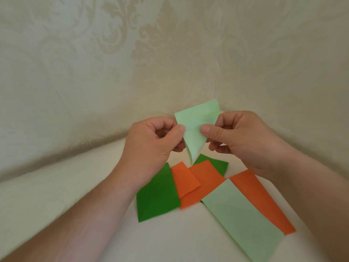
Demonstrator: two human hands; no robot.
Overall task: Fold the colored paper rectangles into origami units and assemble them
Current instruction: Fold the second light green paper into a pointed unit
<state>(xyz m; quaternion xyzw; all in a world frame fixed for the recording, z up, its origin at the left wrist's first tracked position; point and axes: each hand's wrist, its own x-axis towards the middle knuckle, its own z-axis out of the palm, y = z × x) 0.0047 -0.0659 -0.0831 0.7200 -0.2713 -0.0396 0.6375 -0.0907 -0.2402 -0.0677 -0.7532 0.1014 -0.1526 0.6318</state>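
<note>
A light green paper (194,127), bent over on itself with a narrow fold at its lower tip, is held up in the air above the pile. My left hand (153,148) pinches its left edge between thumb and fingers. My right hand (239,137) pinches its right side the same way. Below lie loose papers: a dark green rectangle (156,197), two overlapping orange pieces (196,184), a second dark green piece (217,164) partly covered, a long light green rectangle (243,218) and an orange rectangle (264,199) beneath it.
The papers lie on a cream surface (75,186) that curves up against a patterned beige wall (170,53). My forearms reach in from the bottom left and bottom right corners.
</note>
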